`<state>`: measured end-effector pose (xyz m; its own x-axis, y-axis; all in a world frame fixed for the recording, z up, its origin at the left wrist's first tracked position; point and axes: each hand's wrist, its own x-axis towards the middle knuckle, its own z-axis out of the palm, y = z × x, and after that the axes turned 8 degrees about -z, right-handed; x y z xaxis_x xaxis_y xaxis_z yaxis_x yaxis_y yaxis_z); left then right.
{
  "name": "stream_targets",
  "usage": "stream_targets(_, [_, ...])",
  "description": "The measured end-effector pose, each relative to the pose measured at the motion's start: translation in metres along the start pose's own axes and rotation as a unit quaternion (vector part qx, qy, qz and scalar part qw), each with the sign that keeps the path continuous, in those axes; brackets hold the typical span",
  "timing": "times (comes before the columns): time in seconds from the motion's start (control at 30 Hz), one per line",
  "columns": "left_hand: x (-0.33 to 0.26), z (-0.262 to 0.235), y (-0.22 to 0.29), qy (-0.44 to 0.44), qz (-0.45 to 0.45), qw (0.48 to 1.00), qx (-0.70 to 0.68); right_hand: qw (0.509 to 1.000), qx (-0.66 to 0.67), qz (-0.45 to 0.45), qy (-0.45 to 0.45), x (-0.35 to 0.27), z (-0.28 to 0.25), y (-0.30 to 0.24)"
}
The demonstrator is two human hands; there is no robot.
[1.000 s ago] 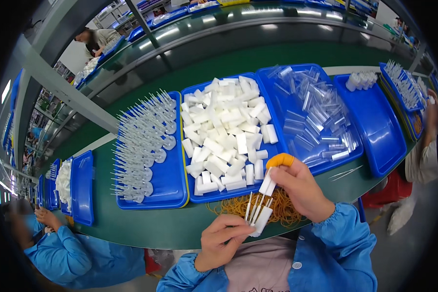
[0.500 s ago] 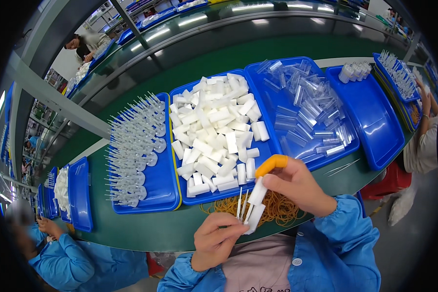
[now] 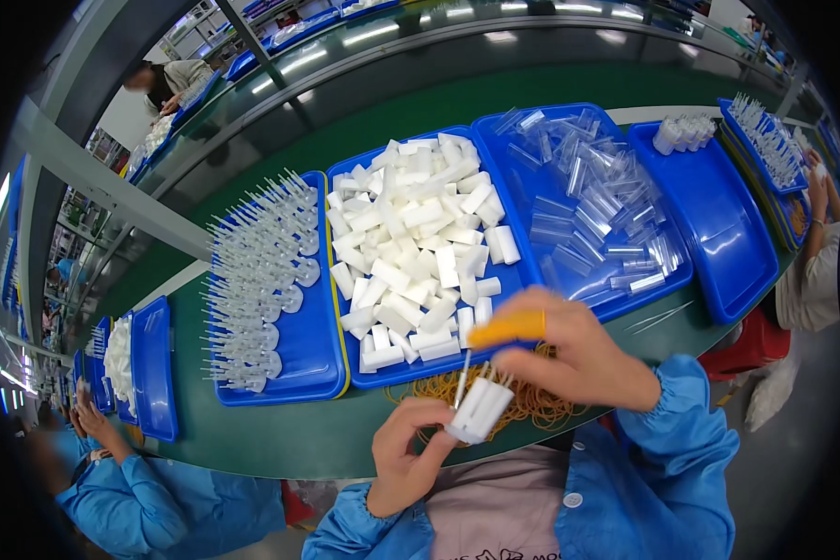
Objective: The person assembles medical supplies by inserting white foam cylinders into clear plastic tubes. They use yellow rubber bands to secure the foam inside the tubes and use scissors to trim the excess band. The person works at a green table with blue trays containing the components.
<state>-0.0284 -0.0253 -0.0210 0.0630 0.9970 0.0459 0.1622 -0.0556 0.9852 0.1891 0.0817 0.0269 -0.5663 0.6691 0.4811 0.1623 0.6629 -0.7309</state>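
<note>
My left hand (image 3: pixel 411 457) pinches a whitish plastic base (image 3: pixel 469 433) low in front of my chest. White foam cylinders (image 3: pixel 491 403) stand side by side on it over thin rods. One bare rod (image 3: pixel 462 378) rises at the left side. My right hand (image 3: pixel 583 350), with orange covers on its fingers, hovers just above the rod tips and is smeared by motion. Whether anything lies between its fingers does not show. Behind the part, a heap of tan rubber bands (image 3: pixel 429 387) lies on the green table.
Blue trays hold upright rodded parts (image 3: pixel 261 280), white foam pieces (image 3: pixel 420 243) and clear tubes (image 3: pixel 597 201). A further blue tray (image 3: pixel 733 243) carries several white assemblies (image 3: pixel 683 133). Thin metal sticks (image 3: pixel 661 317) lie by the table edge. Co-workers sit left and right.
My right hand has let go of the foam cylinder it held, which now sits on the part. The part is tilted differently, and my right fingers have moved over the rod tips.
</note>
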Motion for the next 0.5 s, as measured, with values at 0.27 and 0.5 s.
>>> stream_targets(0.27, [0.010, 0.001, 0.003, 0.057, -0.016, 0.989, -0.136, 0.937, -0.328, -0.103, -0.067, 0.027, 0.016, 0.065])
stream_targets(0.5, [0.006, -0.003, 0.005, 0.066, 0.027, 0.997, -0.037, 0.925, 0.290, 0.210, 0.129, 0.025, 0.005, 0.036])
